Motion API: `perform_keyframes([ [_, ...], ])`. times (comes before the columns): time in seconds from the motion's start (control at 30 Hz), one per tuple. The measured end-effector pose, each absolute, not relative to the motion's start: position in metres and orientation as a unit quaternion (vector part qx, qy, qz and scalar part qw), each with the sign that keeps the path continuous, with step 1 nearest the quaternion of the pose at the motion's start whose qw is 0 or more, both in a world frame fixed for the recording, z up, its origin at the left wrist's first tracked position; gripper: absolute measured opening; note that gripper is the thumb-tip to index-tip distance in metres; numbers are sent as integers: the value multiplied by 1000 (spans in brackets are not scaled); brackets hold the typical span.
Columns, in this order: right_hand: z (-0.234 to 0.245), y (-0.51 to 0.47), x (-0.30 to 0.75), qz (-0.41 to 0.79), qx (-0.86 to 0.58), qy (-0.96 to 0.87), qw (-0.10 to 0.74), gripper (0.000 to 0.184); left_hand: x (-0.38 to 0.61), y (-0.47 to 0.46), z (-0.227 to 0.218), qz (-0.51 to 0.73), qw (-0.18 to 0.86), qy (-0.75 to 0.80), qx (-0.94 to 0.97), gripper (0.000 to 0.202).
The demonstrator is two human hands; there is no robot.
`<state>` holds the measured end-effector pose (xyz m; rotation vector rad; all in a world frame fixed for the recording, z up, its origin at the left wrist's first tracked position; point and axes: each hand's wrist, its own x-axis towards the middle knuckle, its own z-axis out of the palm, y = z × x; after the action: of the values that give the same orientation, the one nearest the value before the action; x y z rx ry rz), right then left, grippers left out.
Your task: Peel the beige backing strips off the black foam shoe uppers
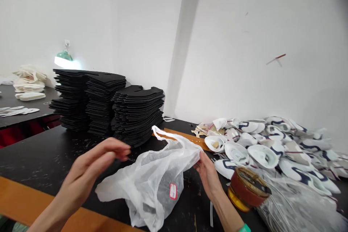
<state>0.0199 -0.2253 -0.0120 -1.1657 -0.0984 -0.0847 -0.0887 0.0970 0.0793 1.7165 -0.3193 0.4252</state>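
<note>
A thin white plastic bag (154,177) with a small red-edged label lies slumped on the black table (46,159). My right hand (208,174) pinches the bag's upper edge at its right side and lifts it. My left hand (89,168) hovers left of the bag, fingers curled loosely together and empty, just short of the plastic. One bag handle loops up toward the black stacks.
Three tall stacks of black cut pieces (108,105) stand behind the bag. A heap of white shoe parts with dark blue trim (272,148) fills the right side. A red-lidded jar (246,188) lies on clear plastic. White pieces sit on a far table (27,87).
</note>
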Motion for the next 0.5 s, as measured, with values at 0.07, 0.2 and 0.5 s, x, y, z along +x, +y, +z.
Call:
perform_keyframes([
  [0.07, -16, -222, 20, -52, -570, -61, 818, 45, -79, 73, 99, 79, 525, -185, 827, 28],
  [0.2, -21, -224, 20, -137, -621, -31, 771, 41, -52, 27, 86, -27, 277, -231, 932, 25],
  [0.5, 1, -202, -34, -376, -736, -405, 391, 51, -94, 5, 60, -122, 344, -375, 852, 18],
])
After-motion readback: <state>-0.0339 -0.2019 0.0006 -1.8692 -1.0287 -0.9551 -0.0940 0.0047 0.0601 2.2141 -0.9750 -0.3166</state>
